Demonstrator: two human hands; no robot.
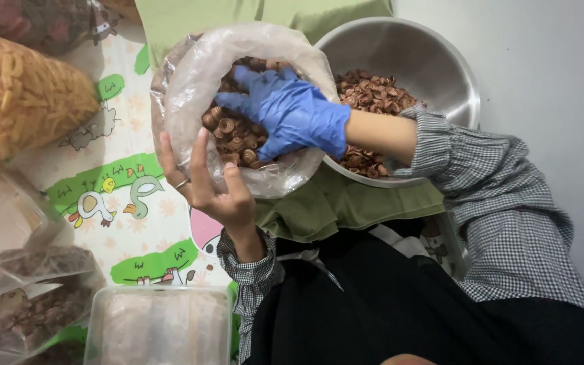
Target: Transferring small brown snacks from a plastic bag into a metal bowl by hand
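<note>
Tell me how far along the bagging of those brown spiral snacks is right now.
Done: filled clear bags lie at lower left. In hand: the left hand holds a clear plastic bag open while the gloved right hand is inside it among brown spiral snacks. Left: more snacks remain in the steel bowl, and this bag is not closed.

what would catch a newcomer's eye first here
The right hand in a bright blue glove, at the centre, is plunged into a clear plastic bag of brown spiral snacks. The bare left hand grips the bag's lower edge. Behind, a round steel bowl holds more.
</note>
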